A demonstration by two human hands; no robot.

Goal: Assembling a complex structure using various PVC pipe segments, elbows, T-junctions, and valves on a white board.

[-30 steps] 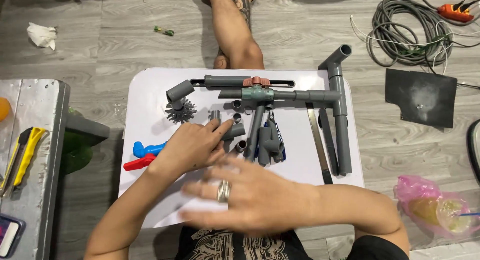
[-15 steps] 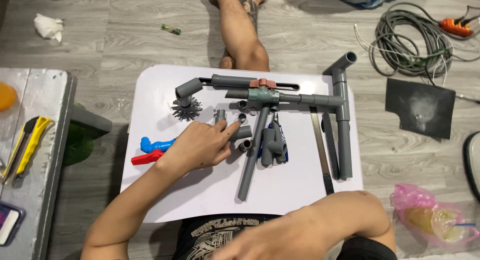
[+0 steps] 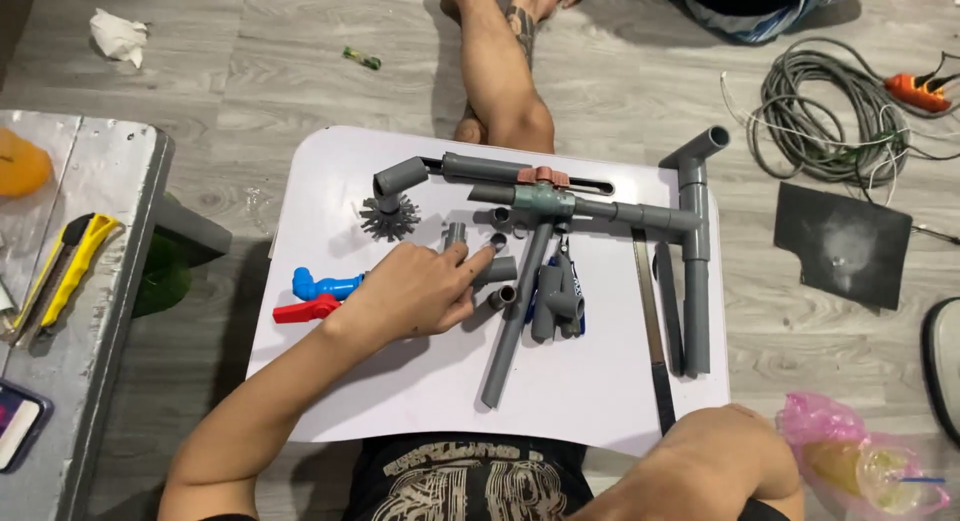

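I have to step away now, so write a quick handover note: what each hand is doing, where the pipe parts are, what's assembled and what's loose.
Left hand: open, resting on the white board, fingertips at the small grey fittings in the middle; it grips nothing.
Right hand: out of view; only the forearm shows at the board's near edge.
Assembled: grey pipe run with a valve across the far side, and a tee-and-elbow pipe along the right edge.
Loose: the small fittings, a long grey pipe, a blue valve with red handle to the left, a round grey strainer.
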